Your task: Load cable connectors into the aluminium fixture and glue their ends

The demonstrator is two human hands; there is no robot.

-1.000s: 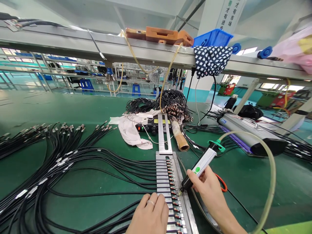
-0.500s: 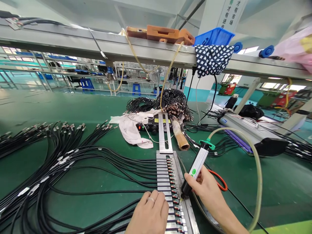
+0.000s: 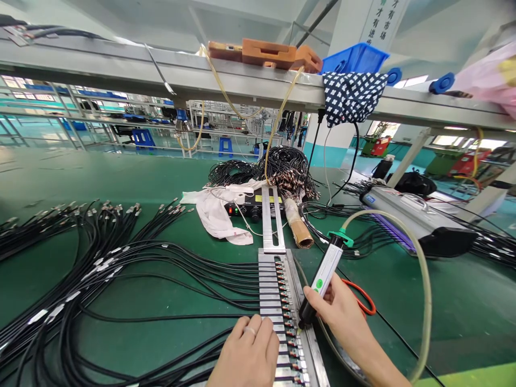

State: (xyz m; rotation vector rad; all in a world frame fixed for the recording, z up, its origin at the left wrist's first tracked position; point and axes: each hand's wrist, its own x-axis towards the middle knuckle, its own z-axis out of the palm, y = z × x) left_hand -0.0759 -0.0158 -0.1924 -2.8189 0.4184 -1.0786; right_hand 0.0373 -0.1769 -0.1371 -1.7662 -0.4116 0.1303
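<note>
My right hand (image 3: 342,312) is closed around a dispensing syringe (image 3: 329,263) with a black body, a white label and a green cap. The syringe leans, its tip down at the row of small cable connectors (image 3: 287,302). These sit in a long slotted metal fixture (image 3: 267,290). My left hand (image 3: 248,352), wearing a ring, rests on the fixture's left side with fingers bent and close together; its fingertips and thumb are hidden. Black cables (image 3: 193,271) run from the left into the slots, some passing under this hand. A clear hose (image 3: 428,301) leads from the syringe cap.
Behind the fixture are a black control box (image 3: 255,214), a white cloth (image 3: 217,217) and a cardboard tube (image 3: 301,234). A cable pile (image 3: 288,164) lies farther back. A silver lamp housing (image 3: 415,217) glows purple at right. An overhead shelf (image 3: 282,86) spans the green table (image 3: 161,180).
The syringe's upper end and its hose have shifted very slightly left. The tip remains at the connectors, and my left hand stays in place.
</note>
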